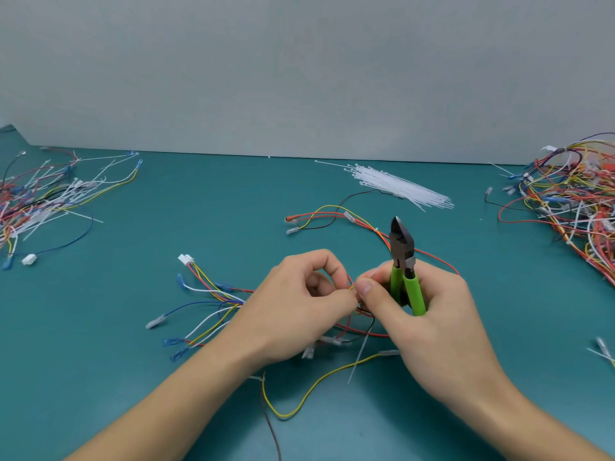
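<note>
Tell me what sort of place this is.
Probably a wire-harness assembly bench in a workshop or factory. A left wire heap and a right wire heap lie on the teal table, a bundle of white cable ties lies at the back, and the right hand holds green-handled cutters.

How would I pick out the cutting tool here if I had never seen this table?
Start at the teal table and find the right hand near its middle. The cutters stand upright in its grip. Nothing else has bright green handles and a dark metal head; all around lie thin wires and white ties.
</note>
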### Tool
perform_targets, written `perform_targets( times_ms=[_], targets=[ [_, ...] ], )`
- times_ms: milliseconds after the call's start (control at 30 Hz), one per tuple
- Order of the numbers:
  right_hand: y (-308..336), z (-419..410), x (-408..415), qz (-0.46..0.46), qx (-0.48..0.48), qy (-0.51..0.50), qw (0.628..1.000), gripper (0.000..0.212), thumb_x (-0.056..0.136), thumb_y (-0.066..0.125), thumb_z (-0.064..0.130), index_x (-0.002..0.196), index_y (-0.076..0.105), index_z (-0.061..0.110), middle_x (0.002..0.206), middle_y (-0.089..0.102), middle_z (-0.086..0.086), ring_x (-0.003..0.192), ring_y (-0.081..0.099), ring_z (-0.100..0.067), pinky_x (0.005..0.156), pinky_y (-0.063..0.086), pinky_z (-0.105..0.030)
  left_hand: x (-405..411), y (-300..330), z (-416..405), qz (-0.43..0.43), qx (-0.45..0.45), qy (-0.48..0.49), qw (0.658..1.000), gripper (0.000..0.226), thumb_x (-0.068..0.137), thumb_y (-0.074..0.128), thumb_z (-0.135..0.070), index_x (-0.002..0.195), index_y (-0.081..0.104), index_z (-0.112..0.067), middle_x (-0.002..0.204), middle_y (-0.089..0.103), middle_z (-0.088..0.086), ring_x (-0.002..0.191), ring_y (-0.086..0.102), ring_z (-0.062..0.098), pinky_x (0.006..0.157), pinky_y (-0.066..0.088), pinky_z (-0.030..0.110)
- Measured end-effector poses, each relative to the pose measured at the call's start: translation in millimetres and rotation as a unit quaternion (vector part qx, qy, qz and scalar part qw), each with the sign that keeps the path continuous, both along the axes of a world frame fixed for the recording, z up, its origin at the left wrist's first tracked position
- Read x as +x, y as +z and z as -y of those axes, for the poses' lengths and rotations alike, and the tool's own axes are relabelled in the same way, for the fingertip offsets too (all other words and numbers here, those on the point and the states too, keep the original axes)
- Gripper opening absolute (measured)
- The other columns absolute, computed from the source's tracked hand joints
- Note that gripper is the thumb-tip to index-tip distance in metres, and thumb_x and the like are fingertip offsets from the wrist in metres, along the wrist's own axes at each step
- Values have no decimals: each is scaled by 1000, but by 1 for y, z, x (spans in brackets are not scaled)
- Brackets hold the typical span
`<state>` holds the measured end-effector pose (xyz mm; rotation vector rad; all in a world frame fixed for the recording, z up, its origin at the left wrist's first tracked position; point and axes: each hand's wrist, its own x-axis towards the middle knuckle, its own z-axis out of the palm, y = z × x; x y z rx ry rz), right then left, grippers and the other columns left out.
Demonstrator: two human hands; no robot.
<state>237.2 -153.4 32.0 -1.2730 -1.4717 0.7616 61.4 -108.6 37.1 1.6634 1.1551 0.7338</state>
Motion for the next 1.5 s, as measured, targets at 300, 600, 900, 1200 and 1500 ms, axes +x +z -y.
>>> perform_targets(
  times_ms=[300, 600, 900, 1200, 1500],
  targets=[
    [0, 0, -1, -4, -13, -3, 1000, 11, 93, 74, 18, 82, 72, 19, 79, 74, 8, 73, 67, -13, 67, 52, -19, 4, -2, 1, -14, -6, 14, 1000, 33, 62, 59, -53, 83, 63, -28, 61, 62, -7, 56, 49, 12, 62, 43, 32],
    [-2, -4, 0, -38, -25, 26, 999, 25, 96, 69, 4, 81, 70, 25, 79, 75, 4, 76, 69, -14, 71, 52, -17, 3, -4, 0, 29, -9, 12, 999, 32, 65, 69, -51, 80, 65, -23, 63, 63, -8, 58, 52, 11, 55, 43, 20],
    [-1, -6, -1, -81, -60, 15, 995, 33, 95, 67, 0, 74, 72, 25, 79, 76, 0, 73, 68, -6, 64, 47, -11, 4, -4, 2, 19, -3, 41, 999, 15, 66, 68, -28, 80, 73, -23, 73, 74, -6, 64, 65, 9, 61, 50, 20],
    [-4, -10, 1, -150, -76, -6, 986, 25, 95, 64, -2, 75, 71, 10, 81, 76, -8, 85, 72, -24, 80, 56, -31, 4, -3, 4, 4, 48, 32, 998, 9, 77, 72, -27, 85, 74, -26, 80, 75, -7, 68, 64, 8, 71, 56, 33],
    [-6, -15, 11, -291, -146, -1, 946, 10, 97, 63, 8, 93, 66, -2, 87, 76, -17, 82, 70, -25, 80, 59, -38, -1, 0, 1, 20, 51, 38, 998, 16, 78, 81, -26, 92, 78, -34, 85, 79, -10, 78, 73, 9, 77, 59, 28]
  ],
)
